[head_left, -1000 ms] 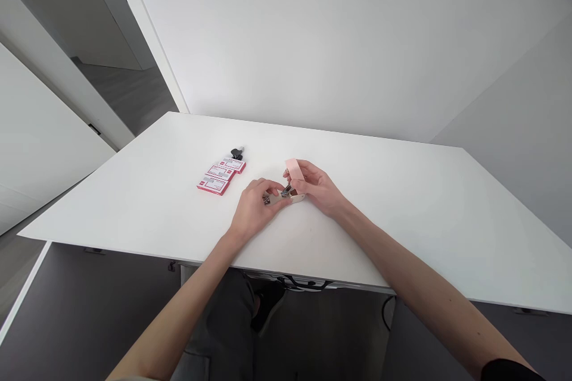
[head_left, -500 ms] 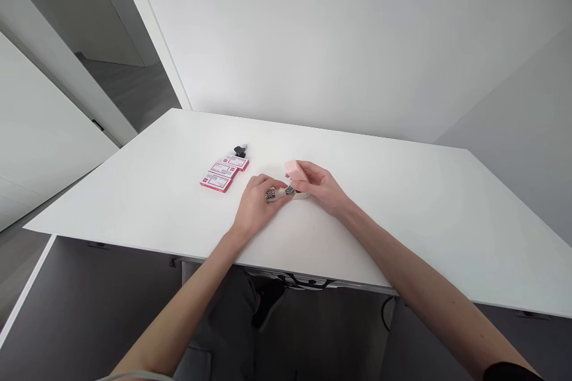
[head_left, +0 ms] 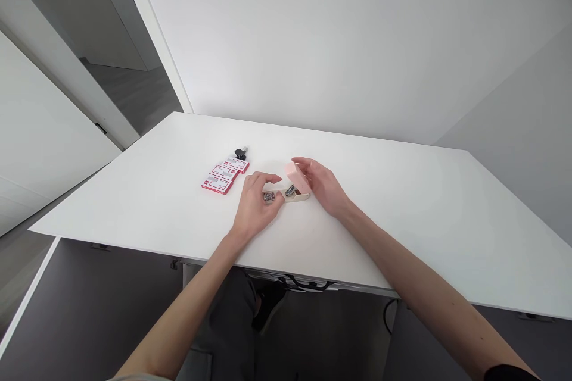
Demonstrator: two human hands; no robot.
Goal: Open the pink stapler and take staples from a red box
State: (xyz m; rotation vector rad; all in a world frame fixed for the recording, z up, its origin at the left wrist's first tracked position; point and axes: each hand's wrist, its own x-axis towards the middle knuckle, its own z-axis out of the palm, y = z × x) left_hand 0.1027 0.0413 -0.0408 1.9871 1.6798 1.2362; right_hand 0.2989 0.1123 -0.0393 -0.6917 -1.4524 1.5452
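Note:
A small pink and cream stapler (head_left: 295, 181) lies on the white table (head_left: 402, 214) with its pink top swung up. My right hand (head_left: 322, 186) curls behind that raised top and steadies it with thumb and fingers. My left hand (head_left: 254, 202) rests on the table at the stapler's front end, thumb and forefinger pinched on a small metal piece (head_left: 269, 196) there; I cannot make out exactly what it is.
Three red and white small boxes (head_left: 224, 174) lie in a row to the left of my hands, with a black binder clip (head_left: 241, 153) just behind them. A wall rises behind the table. Cables hang under its near edge.
My right hand has lifted its fingers off the stapler's body and now sits behind the raised pink top. The left hand stays at the front end.

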